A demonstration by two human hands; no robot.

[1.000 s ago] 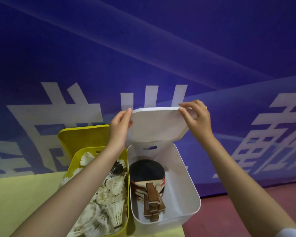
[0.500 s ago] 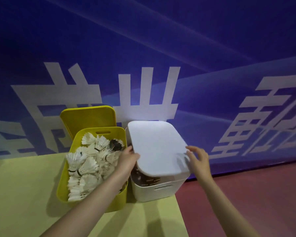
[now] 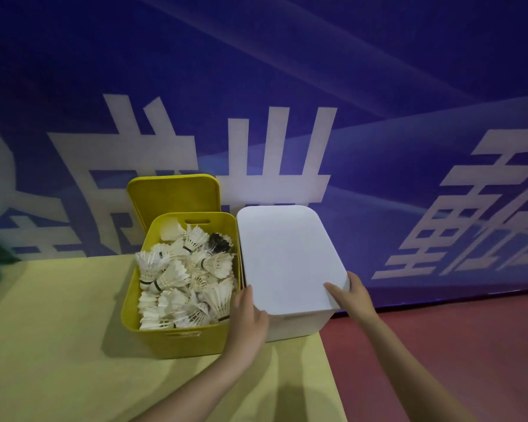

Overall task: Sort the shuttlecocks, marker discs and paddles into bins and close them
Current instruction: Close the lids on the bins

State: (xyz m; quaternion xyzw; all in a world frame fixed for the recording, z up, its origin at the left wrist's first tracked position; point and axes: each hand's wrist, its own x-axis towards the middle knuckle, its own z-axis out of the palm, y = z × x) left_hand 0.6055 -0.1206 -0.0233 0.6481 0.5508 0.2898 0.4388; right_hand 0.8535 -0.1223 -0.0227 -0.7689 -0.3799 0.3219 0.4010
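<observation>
We take the white bin as our landmark; it stands at the table's right-hand corner, and its white lid lies flat across the top, covering it. Our left hand reaches in from below and rests against the bin's near left corner, thumb up along the lid's left edge; the other fingers are hidden behind the palm, so we cannot tell whether they grip. Our right hand meets the lid's near right corner, thumb laid on the top and fingers curled round the edge, clamping the lid there. Both forearms stretch forward, bare.

Just left of the white bin, touching or nearly touching it, stands the yellow bin, uncovered and heaped with white shuttlecocks; one dark shuttlecock lies near its far right corner. The yellow lid stands upright behind that bin. Beyond the white bin hangs a blue banner with large white characters; to its right lies red floor. The left wrist crosses the yellow bin's near right corner.
</observation>
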